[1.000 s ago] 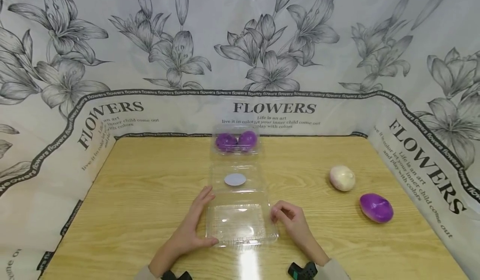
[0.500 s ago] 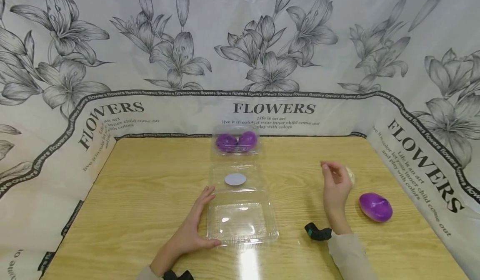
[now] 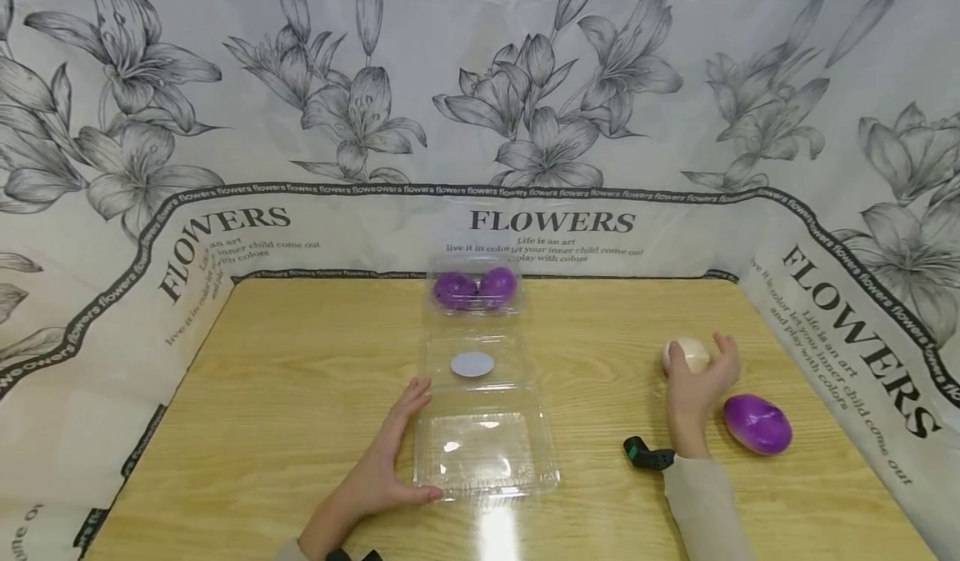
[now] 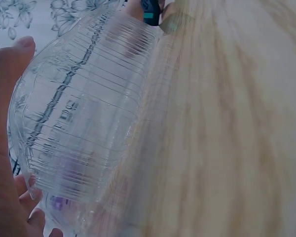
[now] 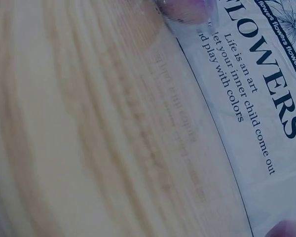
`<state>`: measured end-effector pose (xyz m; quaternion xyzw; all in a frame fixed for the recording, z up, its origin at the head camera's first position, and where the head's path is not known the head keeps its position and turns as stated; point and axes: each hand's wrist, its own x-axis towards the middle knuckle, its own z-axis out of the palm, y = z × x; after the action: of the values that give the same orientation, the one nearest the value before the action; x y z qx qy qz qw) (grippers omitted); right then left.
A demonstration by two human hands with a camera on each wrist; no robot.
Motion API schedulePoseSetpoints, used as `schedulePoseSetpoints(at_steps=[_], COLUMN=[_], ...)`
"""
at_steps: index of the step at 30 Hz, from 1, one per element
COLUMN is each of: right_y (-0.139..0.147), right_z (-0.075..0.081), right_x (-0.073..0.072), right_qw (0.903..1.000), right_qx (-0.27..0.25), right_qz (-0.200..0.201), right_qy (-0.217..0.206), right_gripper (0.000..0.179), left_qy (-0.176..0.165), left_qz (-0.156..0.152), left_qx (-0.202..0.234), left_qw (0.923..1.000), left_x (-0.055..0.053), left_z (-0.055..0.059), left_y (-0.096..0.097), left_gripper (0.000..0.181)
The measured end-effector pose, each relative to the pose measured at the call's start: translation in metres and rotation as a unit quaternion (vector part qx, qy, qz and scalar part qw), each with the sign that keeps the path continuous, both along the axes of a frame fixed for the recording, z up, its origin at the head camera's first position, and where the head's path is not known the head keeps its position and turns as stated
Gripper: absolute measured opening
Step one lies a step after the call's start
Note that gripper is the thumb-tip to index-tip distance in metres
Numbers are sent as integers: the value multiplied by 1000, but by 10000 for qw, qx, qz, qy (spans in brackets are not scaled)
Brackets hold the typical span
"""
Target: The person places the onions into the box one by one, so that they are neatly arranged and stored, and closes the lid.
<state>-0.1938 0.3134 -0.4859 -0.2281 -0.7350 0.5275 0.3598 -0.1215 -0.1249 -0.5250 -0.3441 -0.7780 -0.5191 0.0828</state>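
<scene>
In the head view, a clear plastic clamshell box (image 3: 480, 453) lies opened out, its lid bearing a white oval label (image 3: 472, 364). My left hand (image 3: 378, 465) rests along the box's left edge, thumb at the near corner and fingers straight towards the lid; the left wrist view shows the thumb (image 4: 12, 59) beside the ribbed plastic wall. At the right, my right hand (image 3: 697, 386) spreads over a round cream-coloured object (image 3: 696, 355), thumb across its left side and fingers to its right. A shiny purple oval object (image 3: 757, 424) sits just right of that wrist.
Behind the lid, a second clear box (image 3: 477, 304) holds two purple rounded objects (image 3: 454, 289). A flower-printed cloth (image 3: 555, 227) walls the wooden table (image 3: 300, 361) at the back and sides. Each wrist wears a black camera mount (image 3: 647, 454).
My right hand has left the box's right edge and moved right to the cream-coloured object, its fingers now spread. The left hand stays at the box's left edge.
</scene>
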Motion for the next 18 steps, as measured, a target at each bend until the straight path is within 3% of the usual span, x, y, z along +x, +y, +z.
schedulePoseSetpoints(at_steps=[7,18], right_y=[3,0], right_z=[-11,-16], right_x=[-1,-3], right_qw=[9942,9923], right_qx=[-270,-633], right_qz=[42,263], right_qy=[-1038,-1028], right_gripper=[85,79], left_qy=[4,-103], left_qz=[27,10], left_qx=[16,-14], left_qw=[10000,9999], left_x=[0,1], left_z=[-1,1], left_y=[0,0], left_gripper=[114,117])
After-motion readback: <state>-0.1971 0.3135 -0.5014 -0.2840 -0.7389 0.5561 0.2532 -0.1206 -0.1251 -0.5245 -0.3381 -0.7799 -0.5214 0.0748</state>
